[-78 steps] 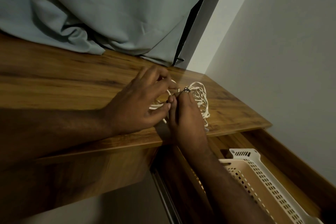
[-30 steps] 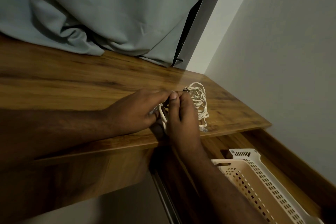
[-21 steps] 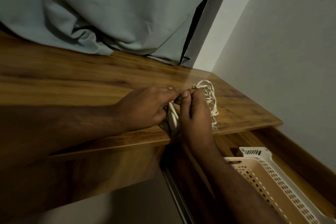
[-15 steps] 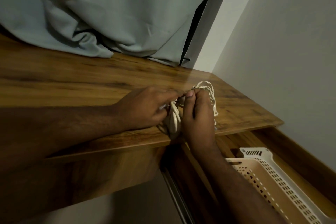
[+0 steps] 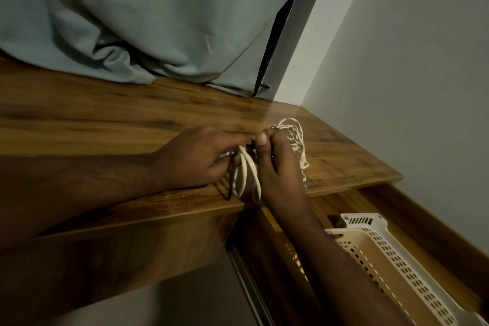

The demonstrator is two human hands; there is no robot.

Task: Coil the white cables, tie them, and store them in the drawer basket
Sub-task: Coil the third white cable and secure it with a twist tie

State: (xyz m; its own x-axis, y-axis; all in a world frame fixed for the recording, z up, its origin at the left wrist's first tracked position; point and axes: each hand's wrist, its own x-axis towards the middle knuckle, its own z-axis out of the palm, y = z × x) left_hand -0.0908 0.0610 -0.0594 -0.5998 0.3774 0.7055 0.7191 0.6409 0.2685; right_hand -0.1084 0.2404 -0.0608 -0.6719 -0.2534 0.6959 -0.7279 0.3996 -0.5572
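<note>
The coiled cable [image 5: 247, 174] is pinched upright between left hand [image 5: 201, 157] and right hand [image 5: 277, 164] — both curled, steadying loops for tying, seemingly.

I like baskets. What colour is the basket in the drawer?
The basket is white with rows of small slots, seen in the head view.

The coiled round plastic cable [image 5: 244, 174] is cream-white, as is the loose bundle of thin cable [image 5: 295, 137] behind it; the wooden surface [image 5: 119, 119] is warm brown with darker streaked grain; the hanging cloth curtain [image 5: 158, 16] is plain pale grey-green; the perforated plastic basket [image 5: 397, 254] is off-white, patterned with rows of small slots; the painted wall [image 5: 410, 61] is flat grey-white.
</note>
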